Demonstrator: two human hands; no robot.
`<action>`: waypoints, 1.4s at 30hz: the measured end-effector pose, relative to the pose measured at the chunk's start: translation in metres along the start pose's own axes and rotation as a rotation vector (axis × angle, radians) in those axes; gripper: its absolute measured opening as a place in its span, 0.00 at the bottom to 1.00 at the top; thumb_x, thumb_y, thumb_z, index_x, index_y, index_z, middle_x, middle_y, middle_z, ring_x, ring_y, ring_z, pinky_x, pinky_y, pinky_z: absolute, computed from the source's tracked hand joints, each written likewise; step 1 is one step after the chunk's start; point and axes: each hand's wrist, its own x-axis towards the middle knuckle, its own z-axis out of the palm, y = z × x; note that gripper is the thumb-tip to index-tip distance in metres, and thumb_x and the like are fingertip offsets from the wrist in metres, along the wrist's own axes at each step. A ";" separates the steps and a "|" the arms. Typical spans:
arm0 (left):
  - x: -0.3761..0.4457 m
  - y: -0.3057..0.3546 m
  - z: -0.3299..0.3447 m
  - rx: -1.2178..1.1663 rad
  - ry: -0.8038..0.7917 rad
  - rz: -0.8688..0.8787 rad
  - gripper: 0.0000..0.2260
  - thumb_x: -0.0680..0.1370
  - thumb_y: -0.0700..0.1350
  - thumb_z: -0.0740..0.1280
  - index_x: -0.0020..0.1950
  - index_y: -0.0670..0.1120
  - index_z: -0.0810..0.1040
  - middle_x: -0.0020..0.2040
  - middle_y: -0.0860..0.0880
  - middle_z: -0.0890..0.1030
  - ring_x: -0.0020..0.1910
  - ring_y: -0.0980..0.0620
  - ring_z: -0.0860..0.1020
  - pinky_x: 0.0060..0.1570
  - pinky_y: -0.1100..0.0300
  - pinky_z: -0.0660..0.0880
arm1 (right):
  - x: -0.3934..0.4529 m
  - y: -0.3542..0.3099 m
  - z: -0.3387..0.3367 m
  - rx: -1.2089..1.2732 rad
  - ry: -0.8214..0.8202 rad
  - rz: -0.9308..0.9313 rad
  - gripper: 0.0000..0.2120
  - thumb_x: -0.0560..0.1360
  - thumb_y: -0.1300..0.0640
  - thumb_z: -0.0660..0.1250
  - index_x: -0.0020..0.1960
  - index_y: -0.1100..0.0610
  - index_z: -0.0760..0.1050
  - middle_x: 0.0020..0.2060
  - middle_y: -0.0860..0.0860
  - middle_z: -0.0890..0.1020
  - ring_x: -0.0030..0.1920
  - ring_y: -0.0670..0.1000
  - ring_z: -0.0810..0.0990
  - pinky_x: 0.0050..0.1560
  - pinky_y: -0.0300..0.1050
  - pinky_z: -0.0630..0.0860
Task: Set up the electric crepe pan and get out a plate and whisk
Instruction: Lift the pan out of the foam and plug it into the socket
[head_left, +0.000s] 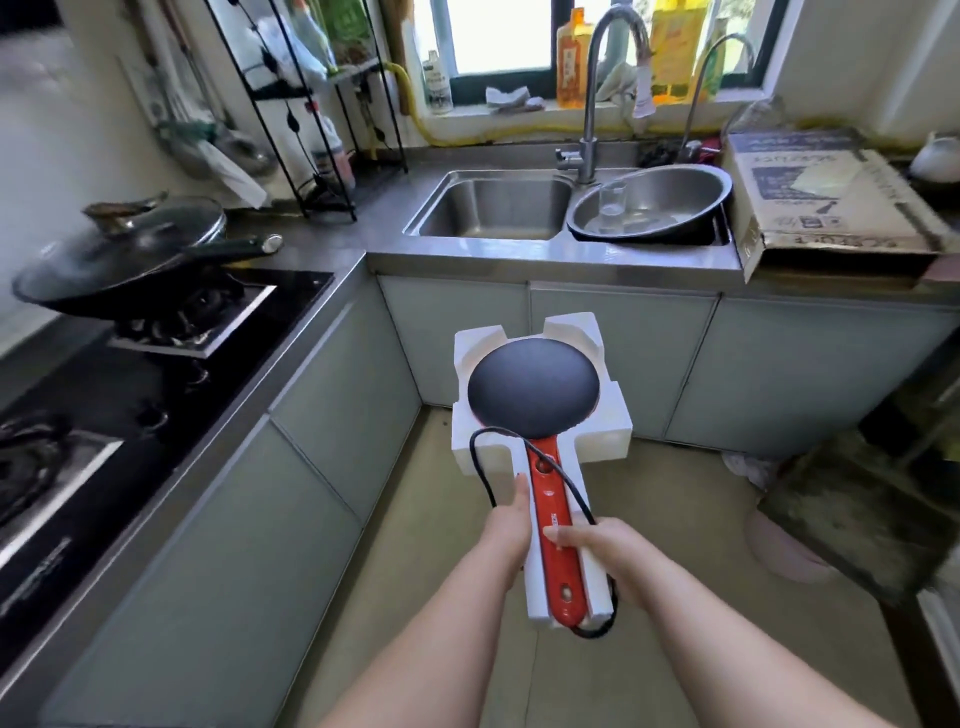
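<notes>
- Down at the handle end, both hands are wrapped around the packing: left hand (511, 525) grips the left side of the white moulded foam tray (540, 415), fingers curled around its edge, and right hand (602, 553) clamps the right side with the thumb lying on the red plastic handle (558, 535).
- That handle belongs to the electric crepe pan with the round dark cooking face (534, 387), which sits snug in the foam, held out in mid-air over the floor, in front of the pale green cabinet doors (613, 364).
- Its thin black power cord (480, 467) loops loose off the left side and under the handle end.
- Further out: double steel sink (493, 205) with a steel basin (654, 202) in the right bowl, an open cardboard box (826, 197) on the counter right, a lidded black wok (130, 260) on the hob left.
- So we're at unboxing, I reckon. Next it needs setting down on free counter, pan lifted out of the foam, cord kept from snagging. No plate or whisk visible yet.
</notes>
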 end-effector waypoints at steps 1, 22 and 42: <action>-0.009 -0.008 -0.001 -0.021 -0.001 0.000 0.34 0.78 0.69 0.47 0.61 0.45 0.78 0.48 0.48 0.81 0.38 0.51 0.77 0.33 0.60 0.69 | -0.009 0.002 0.004 -0.022 0.000 -0.004 0.19 0.68 0.56 0.77 0.56 0.62 0.80 0.45 0.57 0.88 0.46 0.58 0.87 0.52 0.52 0.82; -0.320 -0.154 -0.146 -0.650 0.215 0.205 0.35 0.68 0.74 0.62 0.55 0.44 0.81 0.45 0.46 0.84 0.41 0.46 0.83 0.43 0.55 0.78 | -0.296 -0.023 0.204 -0.456 -0.213 -0.169 0.22 0.65 0.49 0.79 0.54 0.59 0.80 0.47 0.57 0.87 0.49 0.58 0.86 0.59 0.57 0.79; -0.444 -0.306 -0.335 -1.009 0.889 0.097 0.31 0.68 0.69 0.69 0.57 0.44 0.81 0.52 0.45 0.84 0.47 0.46 0.82 0.52 0.55 0.76 | -0.371 -0.031 0.482 -0.864 -0.892 -0.255 0.21 0.71 0.46 0.74 0.57 0.60 0.80 0.48 0.56 0.87 0.47 0.54 0.85 0.54 0.49 0.80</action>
